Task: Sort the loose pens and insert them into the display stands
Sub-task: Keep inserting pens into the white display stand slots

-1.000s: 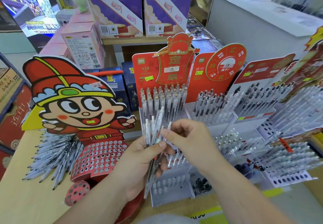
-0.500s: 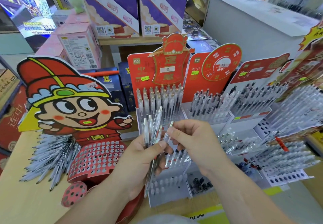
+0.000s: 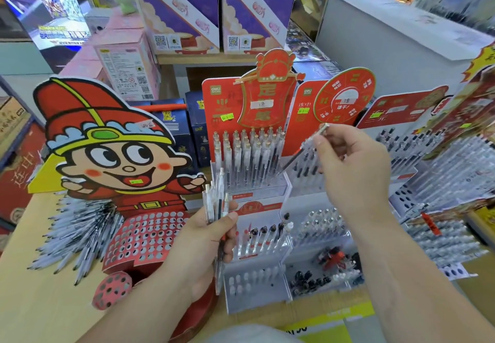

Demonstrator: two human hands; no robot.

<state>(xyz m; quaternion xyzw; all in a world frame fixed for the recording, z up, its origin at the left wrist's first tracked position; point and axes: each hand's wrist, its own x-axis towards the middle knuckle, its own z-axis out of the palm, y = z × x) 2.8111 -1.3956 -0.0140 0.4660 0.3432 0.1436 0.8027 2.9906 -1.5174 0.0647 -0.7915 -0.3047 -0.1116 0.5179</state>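
While held, pen [image 3: 296, 155] slants, tip seemingly down-left

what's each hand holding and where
Left hand grips a bundle of pens around their middles; right hand pinches one pen near its top end.

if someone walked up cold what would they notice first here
The big cartoon cut-out stand in a red hat at the left grabs the eye first, with clear pens fanned out at its lower left. In the middle, the right hand pinches a single pen, tilted, over the red-backed display stands, while the left hand grips a bundle of pens lower down.
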